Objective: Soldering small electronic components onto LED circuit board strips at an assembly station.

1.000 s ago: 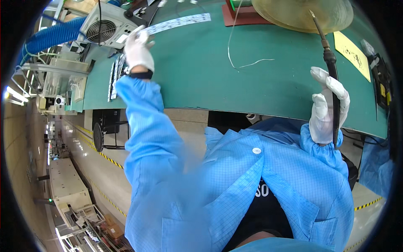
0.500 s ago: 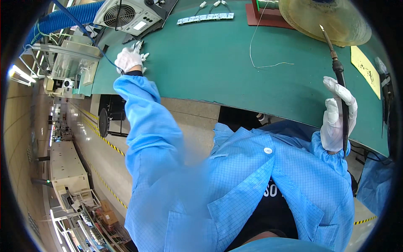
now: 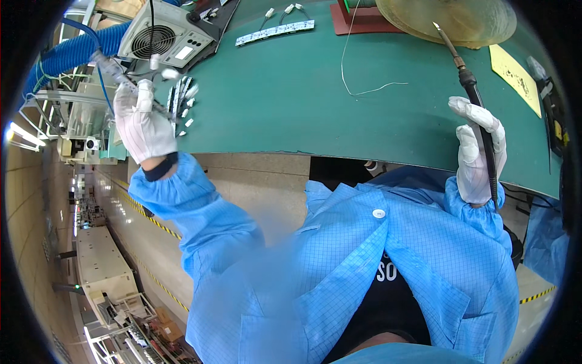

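Observation:
In my right hand point(image 3: 481, 151), white-gloved, a soldering iron point(image 3: 468, 79) is held with its tip pointing up and away. My left hand point(image 3: 143, 124), gloved too, is raised at the table's left edge. Its fingers close round a narrow circuit board strip point(image 3: 115, 68), blurred by motion, with white connectors point(image 3: 170, 73) on short wires dangling beside it. Right beside that hand, several similar board strips point(image 3: 177, 100) with white plugs lie on the green table. Another board strip point(image 3: 276, 33), with wired connectors, lies alone farther back.
Solder wire point(image 3: 379, 90) trails over the green mat point(image 3: 273, 103) from a red-based spool stand point(image 3: 364, 22). Near the iron's tip is a cloudy yellowish round cover point(image 3: 454, 21). A yellow sheet point(image 3: 515, 79) lies at right. A fan unit point(image 3: 163, 37) and blue hose point(image 3: 73, 60) occupy the back left.
My left hand has come up from the group of strips and moved left, now with a board strip in it. My right hand keeps its hold on the soldering iron.

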